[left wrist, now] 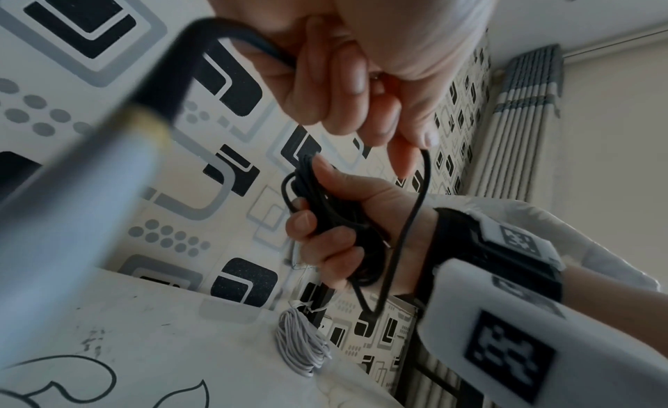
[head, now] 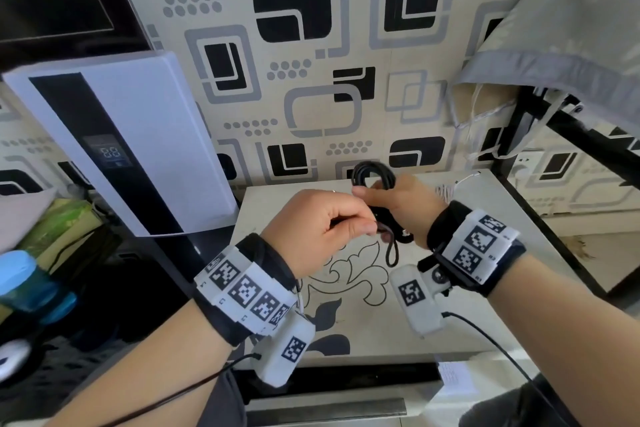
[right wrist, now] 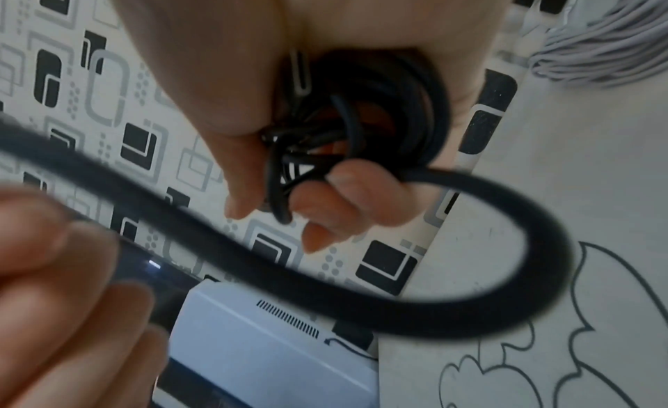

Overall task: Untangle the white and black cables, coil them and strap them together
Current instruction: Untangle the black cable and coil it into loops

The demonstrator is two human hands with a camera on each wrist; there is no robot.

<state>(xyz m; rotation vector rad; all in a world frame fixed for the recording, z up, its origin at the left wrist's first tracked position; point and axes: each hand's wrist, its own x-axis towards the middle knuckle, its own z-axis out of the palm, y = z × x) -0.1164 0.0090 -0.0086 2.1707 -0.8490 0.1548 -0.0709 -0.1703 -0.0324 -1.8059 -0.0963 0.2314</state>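
Note:
The black cable is wound into a small coil that my right hand grips above the table, thumb across the strands. In the right wrist view the coil sits in the curled fingers with a metal plug beside the palm. A loose loop of the cable hangs below, and my left hand pinches its free part between thumb and fingers. The left wrist view shows that pinch above the right hand. The white cable lies bundled on the table by the wall, apart from both hands.
The table is white with a black floral drawing. A white appliance with a dark panel leans at the left edge. A black frame draped with grey cloth stands at the right. Blue bottles sit far left.

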